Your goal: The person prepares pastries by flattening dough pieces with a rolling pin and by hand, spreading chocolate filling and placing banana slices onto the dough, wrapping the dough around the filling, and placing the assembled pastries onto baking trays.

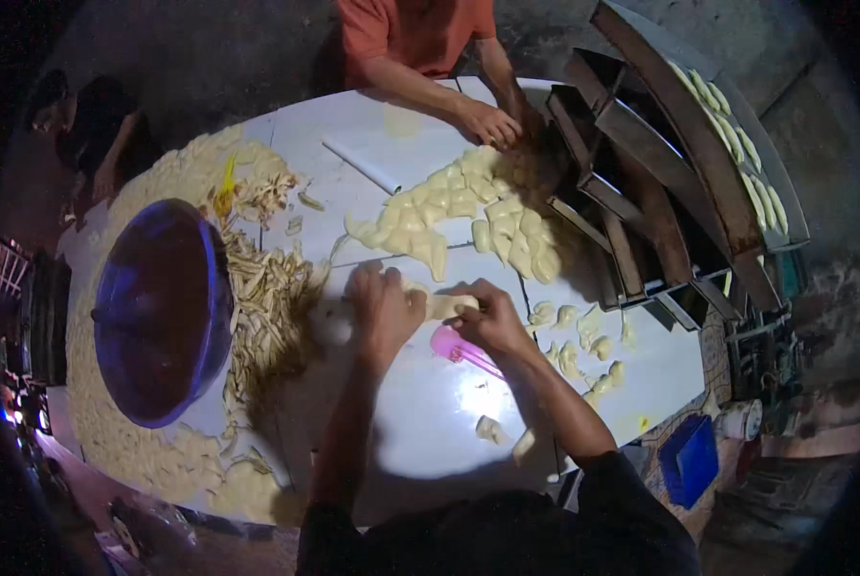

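Note:
Between my two hands, over the middle of the white table (420, 394), a pale yellow, soft, dough-like piece (441, 306) is held level. My left hand (384, 312) has its fingers curled over the left end. My right hand (495, 322) pinches the right end. Just below them lies a pink plastic tool with a long handle (449, 344), partly covered by my right forearm. Beyond my hands spreads a pile of similar pale pieces (420, 219). Several small loose pieces (569, 357) lie right of my right hand.
A large dark round basin (166, 312) stands left, beside brownish strips (266, 298) and many pale pieces (161, 466). A white rod (361, 165) lies farther back. Stacked metal trays (641, 173) rise at right. Opposite, an orange-shirted person's hand (492, 125) rests near the pile.

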A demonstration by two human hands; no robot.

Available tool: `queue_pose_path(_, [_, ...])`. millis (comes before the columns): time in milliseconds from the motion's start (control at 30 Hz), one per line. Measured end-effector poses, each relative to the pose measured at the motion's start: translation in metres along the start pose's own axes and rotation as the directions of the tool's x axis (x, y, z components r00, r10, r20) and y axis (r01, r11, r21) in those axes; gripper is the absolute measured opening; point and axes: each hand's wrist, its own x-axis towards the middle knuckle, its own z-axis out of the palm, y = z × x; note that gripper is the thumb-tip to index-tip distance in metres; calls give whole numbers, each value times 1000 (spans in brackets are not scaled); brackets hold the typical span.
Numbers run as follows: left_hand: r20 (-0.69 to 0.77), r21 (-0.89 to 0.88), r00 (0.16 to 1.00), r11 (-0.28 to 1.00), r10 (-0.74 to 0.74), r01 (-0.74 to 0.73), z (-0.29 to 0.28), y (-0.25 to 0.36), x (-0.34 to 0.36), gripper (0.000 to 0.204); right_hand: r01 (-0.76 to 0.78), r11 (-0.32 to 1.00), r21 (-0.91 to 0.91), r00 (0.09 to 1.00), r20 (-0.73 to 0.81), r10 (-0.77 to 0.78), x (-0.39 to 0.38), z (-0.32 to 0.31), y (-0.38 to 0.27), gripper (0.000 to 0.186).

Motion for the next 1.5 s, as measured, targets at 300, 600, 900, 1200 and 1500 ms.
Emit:
queue_pose_path(300, [459, -385, 859, 922, 226, -37, 11, 27, -8, 87, -14, 988, -156, 991, -135, -7, -29, -17, -33, 19])
queue_pose_path(600, [102, 197, 983, 966, 150, -168, 16, 20, -14, 78, 76, 988, -138, 956, -273, -112, -47, -46, -14, 24])
queue_pose_path(900, [-205, -420, 979, 904, -2, -87, 11, 57, -74, 24, 496, 387, 778, 866, -407, -291, -133, -72, -80, 27])
queue_pose_path(1200, [382, -810, 805, 584, 454, 54, -27, 176, -139, 15, 461, 353, 814, 860, -314, -401, -251, -56, -119, 22])
queue_pose_path(1500, [381, -768, 914, 598, 138, 230, 5, 179, -213, 20, 282, 819, 500, 947, -285, -152, -293, -45, -76, 50])
